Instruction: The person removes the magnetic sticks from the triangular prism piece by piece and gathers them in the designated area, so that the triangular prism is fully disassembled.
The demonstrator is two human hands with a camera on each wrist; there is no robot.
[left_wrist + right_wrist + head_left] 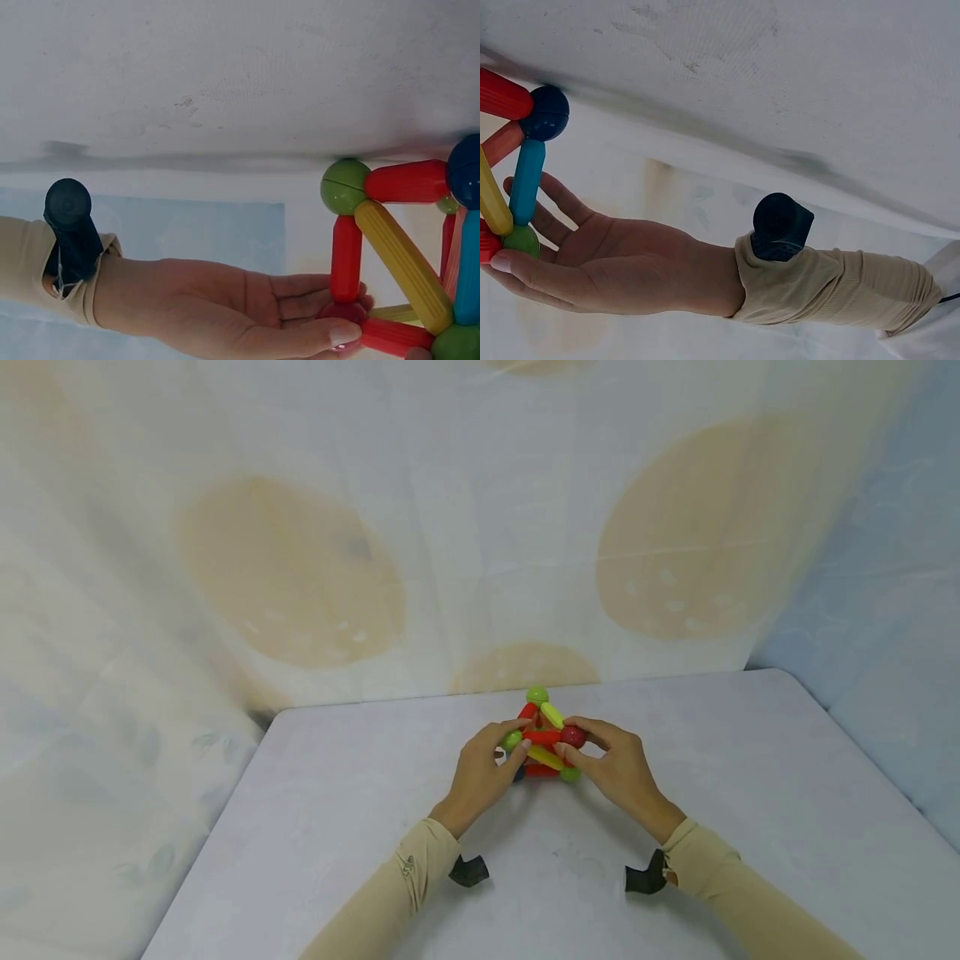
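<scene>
We see the colourful plastic rod-and-ball frame [545, 739] largely built, standing mid-desk [750, 793]; our left hand [480, 772] and right hand [618, 768] pinch its balls, fingers curled, upper joints seemingly unfinished.

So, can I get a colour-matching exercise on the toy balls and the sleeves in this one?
Things:
1. top ball of the structure
2. pinched ball in the right hand
3. corner ball resting on the table, under the left hand
4. sleeves

Colours:
A. beige
B. red
C. dark blue
D. green

Pairs: 1-D, 2-B, 3-C, 4-A
</scene>
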